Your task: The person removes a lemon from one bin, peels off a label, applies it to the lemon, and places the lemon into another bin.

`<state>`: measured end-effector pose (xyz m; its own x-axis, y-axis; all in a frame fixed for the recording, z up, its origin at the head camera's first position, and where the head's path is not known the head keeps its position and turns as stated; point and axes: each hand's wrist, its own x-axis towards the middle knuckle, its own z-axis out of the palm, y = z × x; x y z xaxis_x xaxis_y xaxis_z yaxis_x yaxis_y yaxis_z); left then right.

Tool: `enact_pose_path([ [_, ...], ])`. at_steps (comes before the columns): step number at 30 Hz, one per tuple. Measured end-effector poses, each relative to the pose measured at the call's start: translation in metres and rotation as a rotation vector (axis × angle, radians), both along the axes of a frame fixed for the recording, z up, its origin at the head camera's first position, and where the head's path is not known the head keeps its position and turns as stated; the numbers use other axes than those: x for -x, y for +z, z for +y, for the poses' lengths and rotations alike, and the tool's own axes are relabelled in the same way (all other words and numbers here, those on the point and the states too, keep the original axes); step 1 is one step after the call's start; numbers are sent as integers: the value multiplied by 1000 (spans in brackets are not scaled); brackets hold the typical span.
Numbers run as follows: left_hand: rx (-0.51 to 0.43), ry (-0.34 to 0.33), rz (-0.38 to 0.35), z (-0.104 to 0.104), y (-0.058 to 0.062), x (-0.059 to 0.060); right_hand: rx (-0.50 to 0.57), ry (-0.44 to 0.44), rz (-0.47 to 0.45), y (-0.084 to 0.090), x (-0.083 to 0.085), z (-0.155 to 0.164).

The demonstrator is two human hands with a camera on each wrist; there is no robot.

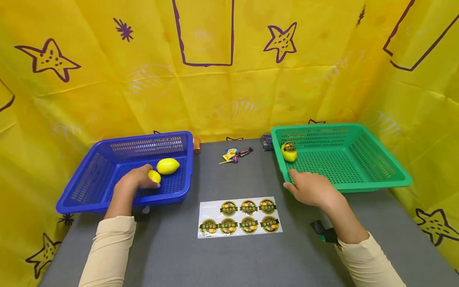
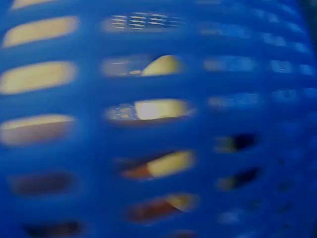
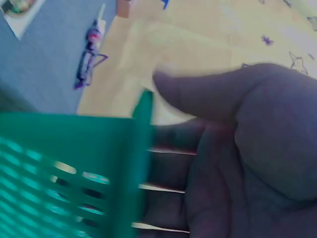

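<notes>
While the left hand (image 1: 138, 180) reaches into the blue basket (image 1: 107, 191) and curls its fingers round a small yellow lemon (image 1: 155, 175), the right hand (image 1: 312, 188) rests with relaxed fingers on the near rim of the green basket (image 1: 376, 183), holding nothing. In the right wrist view the palm (image 3: 247, 148) lies flat against the basket wall. A second lemon (image 1: 167, 166) lies loose in the blue basket, just beside the gripped one. One labelled lemon (image 1: 289, 152) sits in the far left corner of the green basket, bearing a dark round sticker. Between the baskets, on the grey table (image 1: 229, 259), lies a sticker sheet (image 1: 239, 217) with what look like seven stickers in place and one spot bare. Judging from this, one lemon is labelled and moved across, and two in the blue basket remain to be done. A few wrapped sweets (image 1: 234, 154) lie farther back.
</notes>
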<state>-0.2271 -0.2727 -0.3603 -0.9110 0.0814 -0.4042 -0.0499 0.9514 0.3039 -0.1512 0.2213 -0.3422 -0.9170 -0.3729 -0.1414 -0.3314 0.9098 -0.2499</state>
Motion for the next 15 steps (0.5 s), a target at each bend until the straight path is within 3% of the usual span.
enact_pose_path([
  [6,-83,-42,105,0,-17,-2,78,-23,120,-21,-11,1],
  [15,-138,-16,199,-1,-18,-7,80,-31,161,-24,-10,0],
])
